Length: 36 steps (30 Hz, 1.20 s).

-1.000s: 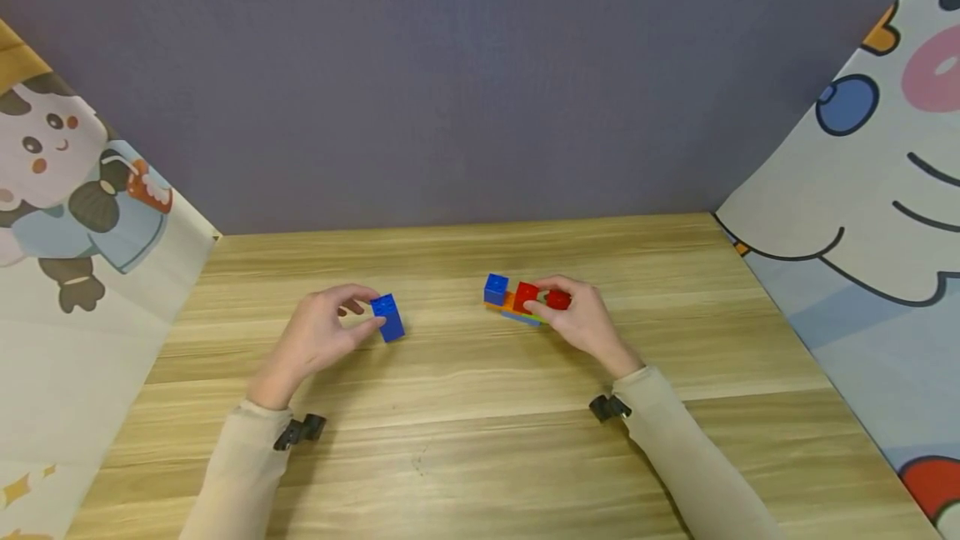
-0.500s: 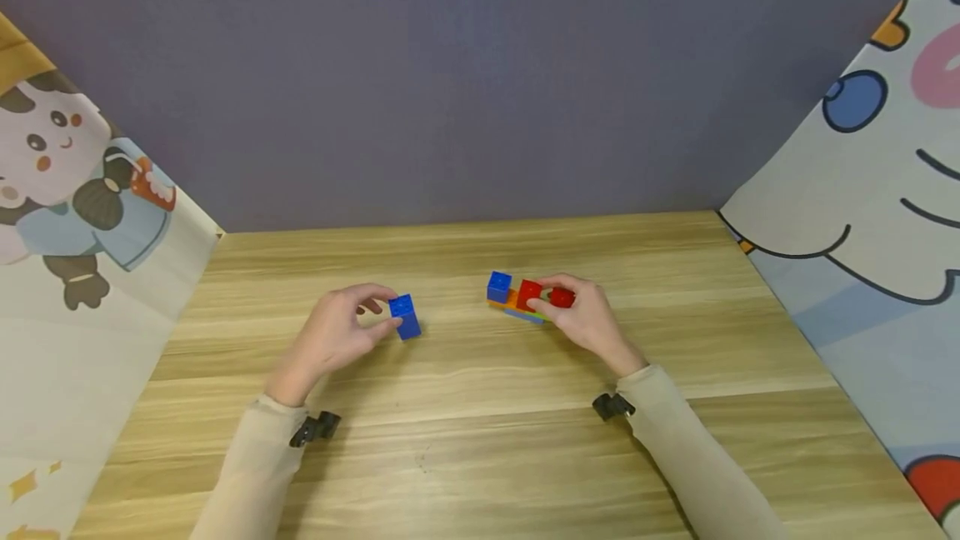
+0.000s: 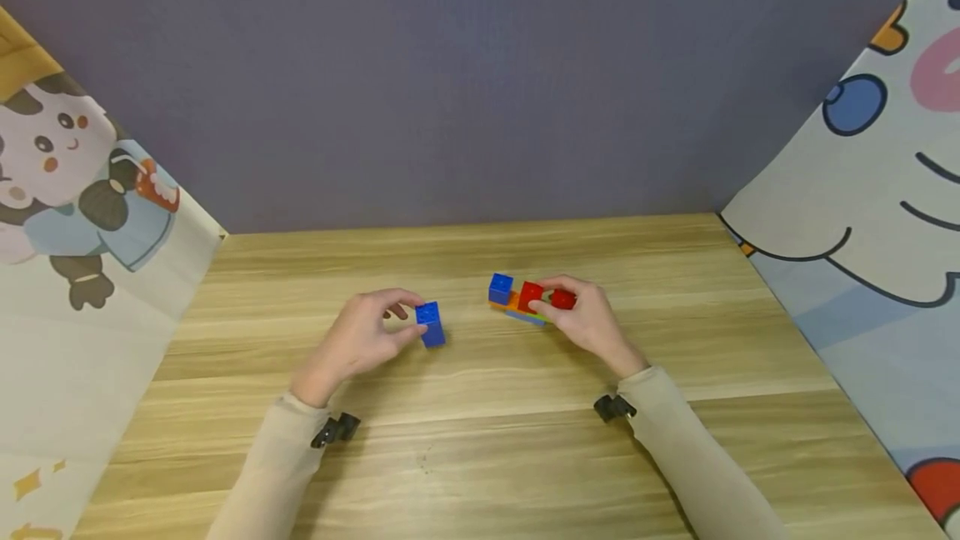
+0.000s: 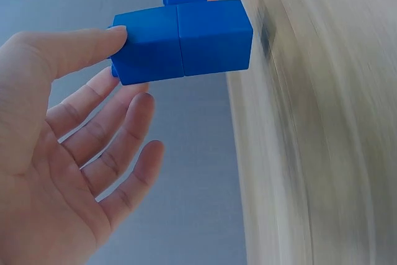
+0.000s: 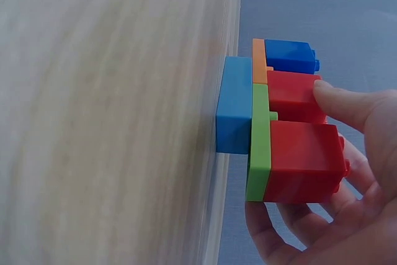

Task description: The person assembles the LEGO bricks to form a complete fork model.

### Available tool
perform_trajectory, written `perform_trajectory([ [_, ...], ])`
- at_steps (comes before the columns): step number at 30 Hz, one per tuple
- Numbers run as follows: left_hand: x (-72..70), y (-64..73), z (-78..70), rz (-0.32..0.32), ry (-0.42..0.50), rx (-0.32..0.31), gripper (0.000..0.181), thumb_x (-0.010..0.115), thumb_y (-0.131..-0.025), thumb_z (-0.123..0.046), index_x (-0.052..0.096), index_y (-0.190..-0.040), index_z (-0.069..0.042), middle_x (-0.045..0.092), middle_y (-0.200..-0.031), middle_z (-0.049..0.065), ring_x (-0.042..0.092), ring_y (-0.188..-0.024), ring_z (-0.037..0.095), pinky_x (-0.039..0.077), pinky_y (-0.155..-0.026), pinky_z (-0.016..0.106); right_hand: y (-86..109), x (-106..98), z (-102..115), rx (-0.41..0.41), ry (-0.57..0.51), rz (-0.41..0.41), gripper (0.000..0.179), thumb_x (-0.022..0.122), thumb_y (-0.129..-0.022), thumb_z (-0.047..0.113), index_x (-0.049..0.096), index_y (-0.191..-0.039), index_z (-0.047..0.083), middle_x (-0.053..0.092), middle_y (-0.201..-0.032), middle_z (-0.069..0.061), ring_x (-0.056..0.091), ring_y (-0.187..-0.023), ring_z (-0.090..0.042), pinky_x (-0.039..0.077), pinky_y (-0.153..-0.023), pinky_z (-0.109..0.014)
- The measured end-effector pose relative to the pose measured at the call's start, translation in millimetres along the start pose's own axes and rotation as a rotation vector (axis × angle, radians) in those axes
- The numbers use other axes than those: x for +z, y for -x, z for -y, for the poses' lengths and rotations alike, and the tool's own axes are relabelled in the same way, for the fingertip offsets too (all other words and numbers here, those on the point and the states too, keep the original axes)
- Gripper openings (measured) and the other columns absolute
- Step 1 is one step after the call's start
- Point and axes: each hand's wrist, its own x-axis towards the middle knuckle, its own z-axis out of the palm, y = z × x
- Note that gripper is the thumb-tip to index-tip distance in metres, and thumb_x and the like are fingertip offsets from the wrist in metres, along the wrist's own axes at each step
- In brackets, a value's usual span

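My left hand [image 3: 371, 335] pinches a stack of two blue toy bricks [image 4: 183, 43] by its upper brick, between thumb and fingers. Studs show on the stack's top end, and its shadow falls on the table. To its right, my right hand [image 3: 588, 315] holds a brick assembly by one of its red bricks [image 5: 294, 95]. This assembly has a light blue brick [image 5: 236, 105] at the bottom, then a thin green plate [image 5: 259, 153] and a thin orange plate [image 5: 258, 60]. On these plates sit a blue brick [image 3: 500, 288] at the left end and two red bricks.
Both hands are over a wood-grain table [image 3: 480, 457]. A grey panel [image 3: 450, 90] rises along the far edge. Walls with cartoon prints stand at the left [image 3: 97, 190] and right [image 3: 832, 190].
My left hand has moved right with the blue stack, closer to the brick assembly. My right hand and the assembly have stayed nearly still.
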Motion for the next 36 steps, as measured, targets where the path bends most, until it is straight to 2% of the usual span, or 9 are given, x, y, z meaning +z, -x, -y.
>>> perform_trajectory([
  [4,6.9,-3.1,-7.8,0.003,0.025,0.024,0.034,0.082,-0.093,-0.028,0.077,-0.125,-0.016,0.079,-0.116,0.001,0.073,-0.100,0.022,0.059,-0.089,0.048,0.4,0,-1,0.006,-0.007,0.004,0.040,0.082,-0.095,0.032,0.076,-0.129,0.013,0.073,-0.136,-0.016,0.063,-0.084,-0.025,0.051,-0.067,-0.029],
  [7,12.6,-6.1,-13.9,0.015,0.053,0.047,0.034,0.083,-0.093,-0.028,0.077,-0.124,-0.015,0.079,-0.118,0.001,0.073,-0.100,0.020,0.060,-0.090,0.047,0.8,0,-2,0.006,-0.011,0.008,0.039,0.083,-0.095,0.031,0.076,-0.129,0.013,0.073,-0.135,-0.017,0.059,-0.078,-0.021,0.048,-0.061,-0.027],
  [16,29.1,-13.5,-30.6,0.054,0.069,0.073,0.036,0.083,-0.093,-0.029,0.076,-0.125,-0.015,0.079,-0.119,0.001,0.073,-0.100,0.018,0.059,-0.081,0.036,0.0,-1,-3,-0.008,-0.008,-0.005,0.039,0.082,-0.095,0.031,0.076,-0.128,0.013,0.073,-0.135,-0.016,0.062,-0.086,-0.024,0.050,-0.067,-0.027],
  [18,33.6,-14.8,-32.1,0.052,0.066,0.077,0.037,0.083,-0.093,-0.029,0.075,-0.126,-0.015,0.079,-0.120,0.001,0.073,-0.099,0.017,0.059,-0.083,0.035,-0.2,-1,-3,-0.006,-0.015,0.001,0.039,0.082,-0.095,0.031,0.076,-0.129,0.013,0.074,-0.132,-0.017,0.059,-0.078,-0.022,0.048,-0.063,-0.027],
  [23,44.4,-17.0,-31.6,0.048,0.058,0.087,0.036,0.084,-0.092,-0.029,0.076,-0.125,-0.016,0.079,-0.121,0.000,0.072,-0.097,0.015,0.060,-0.085,0.036,0.1,0,-1,0.005,-0.034,0.014,0.040,0.083,-0.095,0.030,0.075,-0.129,0.012,0.077,-0.121,-0.018,0.042,-0.056,-0.015,0.037,-0.050,-0.025],
  [25,47.7,-17.7,-31.2,0.053,0.055,0.089,0.035,0.084,-0.092,-0.029,0.076,-0.124,-0.016,0.079,-0.121,0.000,0.072,-0.097,0.014,0.060,-0.084,0.035,0.3,0,-1,0.006,-0.035,0.013,0.040,0.083,-0.095,0.030,0.075,-0.130,0.013,0.076,-0.123,-0.018,0.042,-0.056,-0.014,0.037,-0.049,-0.025],
  [28,51.2,-18.4,-31.5,0.051,0.054,0.093,0.034,0.085,-0.092,-0.029,0.076,-0.123,-0.017,0.079,-0.120,-0.001,0.072,-0.095,0.013,0.060,-0.082,0.034,0.4,1,-2,0.006,-0.032,0.014,0.039,0.083,-0.095,0.031,0.076,-0.130,0.014,0.075,-0.127,-0.018,0.050,-0.062,-0.018,0.042,-0.052,-0.026],
  [31,53.1,-19.0,-32.1,0.041,0.062,0.107,0.033,0.085,-0.091,-0.028,0.077,-0.121,-0.017,0.079,-0.120,0.000,0.072,-0.094,0.012,0.060,-0.081,0.033,0.7,1,-2,0.005,-0.021,0.007,0.038,0.083,-0.095,0.031,0.076,-0.129,0.015,0.074,-0.133,-0.016,0.060,-0.076,-0.020,0.048,-0.060,-0.025],
  [36,54.1,-19.0,-32.1,0.049,0.077,0.095,0.036,0.085,-0.092,-0.028,0.076,-0.124,-0.017,0.078,-0.121,0.000,0.072,-0.095,0.013,0.060,-0.081,0.032,0.1,0,-2,0.011,-0.030,0.011,0.039,0.083,-0.095,0.031,0.076,-0.130,0.015,0.073,-0.134,-0.017,0.059,-0.074,-0.021,0.049,-0.058,-0.028],
])
